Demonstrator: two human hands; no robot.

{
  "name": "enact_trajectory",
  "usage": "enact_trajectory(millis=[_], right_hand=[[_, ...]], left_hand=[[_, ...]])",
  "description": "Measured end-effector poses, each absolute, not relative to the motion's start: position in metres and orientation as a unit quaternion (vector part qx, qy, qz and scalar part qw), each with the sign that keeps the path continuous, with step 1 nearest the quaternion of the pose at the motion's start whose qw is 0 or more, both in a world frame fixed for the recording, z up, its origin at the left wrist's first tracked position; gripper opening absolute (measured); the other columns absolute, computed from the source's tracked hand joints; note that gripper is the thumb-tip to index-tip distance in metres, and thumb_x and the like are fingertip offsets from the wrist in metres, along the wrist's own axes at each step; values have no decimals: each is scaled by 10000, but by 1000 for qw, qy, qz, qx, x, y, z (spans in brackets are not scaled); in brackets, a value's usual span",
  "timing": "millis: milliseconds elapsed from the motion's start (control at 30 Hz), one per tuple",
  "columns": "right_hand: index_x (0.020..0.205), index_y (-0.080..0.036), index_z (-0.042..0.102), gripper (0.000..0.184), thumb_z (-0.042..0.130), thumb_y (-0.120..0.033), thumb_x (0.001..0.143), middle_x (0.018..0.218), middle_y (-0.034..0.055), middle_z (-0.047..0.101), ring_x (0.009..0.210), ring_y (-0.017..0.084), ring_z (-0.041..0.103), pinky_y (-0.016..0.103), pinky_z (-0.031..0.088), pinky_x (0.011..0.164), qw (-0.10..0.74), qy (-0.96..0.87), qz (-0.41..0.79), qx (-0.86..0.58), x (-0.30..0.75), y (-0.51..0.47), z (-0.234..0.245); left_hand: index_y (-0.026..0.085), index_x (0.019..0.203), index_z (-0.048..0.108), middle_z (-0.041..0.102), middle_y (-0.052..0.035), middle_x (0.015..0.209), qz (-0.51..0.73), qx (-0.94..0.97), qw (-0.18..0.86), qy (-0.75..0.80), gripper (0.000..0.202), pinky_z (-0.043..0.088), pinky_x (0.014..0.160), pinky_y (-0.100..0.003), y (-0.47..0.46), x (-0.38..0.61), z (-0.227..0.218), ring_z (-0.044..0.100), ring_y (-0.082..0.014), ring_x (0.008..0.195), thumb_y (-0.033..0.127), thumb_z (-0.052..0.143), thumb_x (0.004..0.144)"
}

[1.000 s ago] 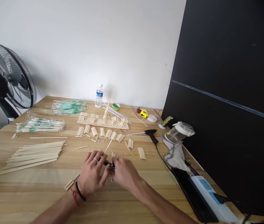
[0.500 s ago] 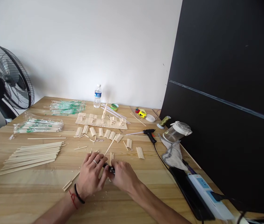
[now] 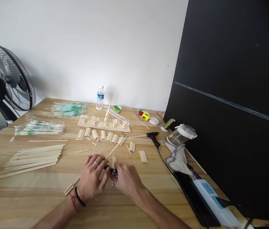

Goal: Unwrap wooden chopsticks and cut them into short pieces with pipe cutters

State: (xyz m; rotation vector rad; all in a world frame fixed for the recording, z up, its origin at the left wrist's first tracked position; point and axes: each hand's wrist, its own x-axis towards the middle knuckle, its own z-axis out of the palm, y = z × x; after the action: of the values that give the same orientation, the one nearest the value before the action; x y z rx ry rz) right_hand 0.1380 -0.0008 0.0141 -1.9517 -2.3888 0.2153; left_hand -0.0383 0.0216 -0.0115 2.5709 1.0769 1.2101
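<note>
We hold a dark tool (image 3: 111, 170) over the near middle of the table (image 3: 115, 208), its long axis slanting from far left to near right. Our left hand (image 3: 92, 174) pinches its left end between thumb and fingers; our right hand (image 3: 127, 178) curls around the right end, fingertips hidden. A thin stick (image 3: 112, 150) points from our left fingers toward far right.

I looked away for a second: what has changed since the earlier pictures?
The slender stick has swung, its far end moving right and nearer the person. Nothing visibly taken or released: left hand and right hand stay at the dark tool. Glue gun and bottle stayed put.
</note>
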Motion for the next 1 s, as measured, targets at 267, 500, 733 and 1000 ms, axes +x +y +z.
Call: enact_trajectory(millis=[267, 500, 733, 1000], right_hand=[[984, -182, 705, 148, 666, -295, 897, 939, 117, 803, 840, 287, 754, 311, 373, 645, 9, -751, 75, -655, 150, -1, 10], [756, -198, 634, 258, 604, -368, 948, 715, 55, 712, 669, 213, 647, 294, 343, 612, 162, -700, 134, -682, 172, 0, 1], [843, -186, 687, 532, 649, -717, 828, 489, -70, 443, 411, 126, 410, 247, 338, 414, 427, -470, 474, -609, 159, 2, -8], [751, -162, 688, 497, 825, -638, 712, 499, -53, 516, 407, 102, 467, 218, 386, 397, 567, -360, 511, -537, 140, 25, -3]], left_hand=[[206, 1070, 633, 683, -69, 1060, 421, 779, 190, 425, 175, 481, 912, -378, 34, -50, -13, 623, -236, 1026, 275, 475, 1040], [205, 825, 621, 630, -19, 788, 428, 747, 217, 460, 210, 492, 692, -289, 48, -62, -8, 582, -168, 713, 271, 511, 991], [202, 941, 680, 697, -43, 813, 418, 794, 277, 344, 207, 544, 682, -283, 25, -48, 5, 662, -167, 723, 152, 483, 983], [234, 1071, 663, 735, -36, 878, 298, 865, 270, 301, 276, 512, 674, -279, 22, -50, 1, 694, -165, 729, 87, 459, 957]])
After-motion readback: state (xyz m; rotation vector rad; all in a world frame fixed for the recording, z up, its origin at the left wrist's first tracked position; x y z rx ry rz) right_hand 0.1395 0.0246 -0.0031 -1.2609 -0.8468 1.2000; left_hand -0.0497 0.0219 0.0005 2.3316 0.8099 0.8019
